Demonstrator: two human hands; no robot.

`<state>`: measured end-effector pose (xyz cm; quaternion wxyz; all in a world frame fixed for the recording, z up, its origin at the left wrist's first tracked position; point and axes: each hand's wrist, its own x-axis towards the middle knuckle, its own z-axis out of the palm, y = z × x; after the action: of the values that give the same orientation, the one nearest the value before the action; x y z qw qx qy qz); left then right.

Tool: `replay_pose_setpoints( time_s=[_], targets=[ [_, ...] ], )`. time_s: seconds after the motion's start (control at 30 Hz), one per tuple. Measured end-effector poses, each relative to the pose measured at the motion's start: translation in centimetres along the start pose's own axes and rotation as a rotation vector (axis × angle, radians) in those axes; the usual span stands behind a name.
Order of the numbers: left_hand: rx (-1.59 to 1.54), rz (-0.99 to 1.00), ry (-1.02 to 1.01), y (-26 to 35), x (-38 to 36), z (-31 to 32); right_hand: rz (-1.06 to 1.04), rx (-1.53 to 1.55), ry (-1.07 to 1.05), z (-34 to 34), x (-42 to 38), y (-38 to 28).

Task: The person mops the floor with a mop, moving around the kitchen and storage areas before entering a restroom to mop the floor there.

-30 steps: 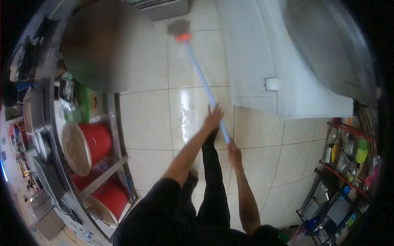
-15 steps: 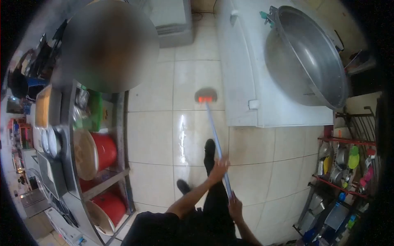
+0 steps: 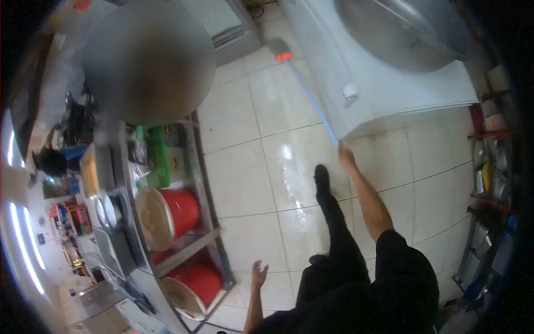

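Observation:
A broom [image 3: 312, 99] with a light blue handle, an orange-red head and dark bristles reaches forward across the tiled floor. Its head lies on the floor between the white appliance and a grey unit. My right hand [image 3: 346, 156], arm stretched forward, is wrapped round the end of the handle. Off to the lower left, my left hand [image 3: 258, 274] hangs free over the floor with fingers apart, near the shelf rack, holding nothing. One black shoe [image 3: 321, 178] is planted on the tiles below the handle.
A metal rack [image 3: 214, 222] at left holds red buckets [image 3: 182, 211]. To the right stands a white chest-like appliance [image 3: 411, 100] with a big metal basin [image 3: 389, 36] on top. Shelves of kitchenware [image 3: 489, 167] line the far right. A blurred disc hides the upper left.
My left hand has let go of the broom handle and moved down to the left. My right hand has pushed the broom forward, its head now farther away. The view has tilted.

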<state>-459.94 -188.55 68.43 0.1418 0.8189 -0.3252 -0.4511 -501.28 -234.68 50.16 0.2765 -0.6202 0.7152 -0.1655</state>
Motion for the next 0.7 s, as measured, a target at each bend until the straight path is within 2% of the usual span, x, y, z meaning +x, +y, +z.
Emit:
replay_pose_setpoints(
  time_s=[0.07, 0.1, 0.13, 0.2, 0.23, 0.3, 0.33, 0.43, 0.47, 0.5, 0.6, 0.63, 0.67, 0.7],
  targets=[
    [-0.087, -0.087, -0.025, -6.4, -5.2, 1.1, 0.097, 0.198, -0.195, -6.7, -14.3, 0.9],
    [-0.11, -0.085, -0.03, -9.3, -8.2, 2.2, 0.022, 0.109, -0.131, -8.2, -21.9, 2.8],
    [-0.096, -0.107, -0.036, -12.7, -11.0, 2.9, 0.054, 0.015, -0.216, -9.8, -29.4, 5.6],
    [-0.092, -0.143, 0.023, -15.9, -17.3, 4.3, 0.084, 0.137, -0.226, -16.6, -43.6, 5.5],
    [-0.109, -0.137, 0.027, -21.5, -20.0, 6.6, 0.154, -0.048, -0.308, -19.3, -49.7, 6.2],
    [-0.189, -0.564, -0.09, -20.7, -27.2, 8.6, 0.099, -0.046, -0.299, -24.8, -59.0, 6.2],
    [-0.267, -0.633, -0.103, -21.2, -30.3, 9.9, 0.054, -0.013, -0.289, -27.3, -61.2, 6.1],
    [-0.666, -0.599, -0.056, -22.5, -38.0, 16.8, 0.012, -0.07, -0.327, -29.9, -57.5, 5.6],
    [-0.779, -0.6, -0.04, -21.8, -39.4, 18.5, 0.063, 0.014, -0.35, -29.2, -54.9, 5.9],
    [-0.877, -0.598, -0.024, -20.9, -40.2, 20.0, -0.048, -0.004, -0.292, -27.7, -51.2, 5.7],
    [-1.079, -0.562, 0.006, -18.5, -40.5, 23.0, -0.277, 0.006, -0.199, -23.1, -34.8, 1.6],
    [-1.095, -0.556, 0.008, -17.8, -39.5, 23.7, -0.08, 0.058, -0.347, -21.8, -28.5, -2.4],
    [-1.035, -0.56, 0.003, -16.6, -37.9, 24.3, -0.18, 0.131, -0.251, -17.6, -21.8, -3.4],
    [-0.975, -0.564, -0.004, -15.2, -36.2, 24.7, -0.404, 0.164, -0.091, -12.1, -14.7, -3.0]
  ],
)
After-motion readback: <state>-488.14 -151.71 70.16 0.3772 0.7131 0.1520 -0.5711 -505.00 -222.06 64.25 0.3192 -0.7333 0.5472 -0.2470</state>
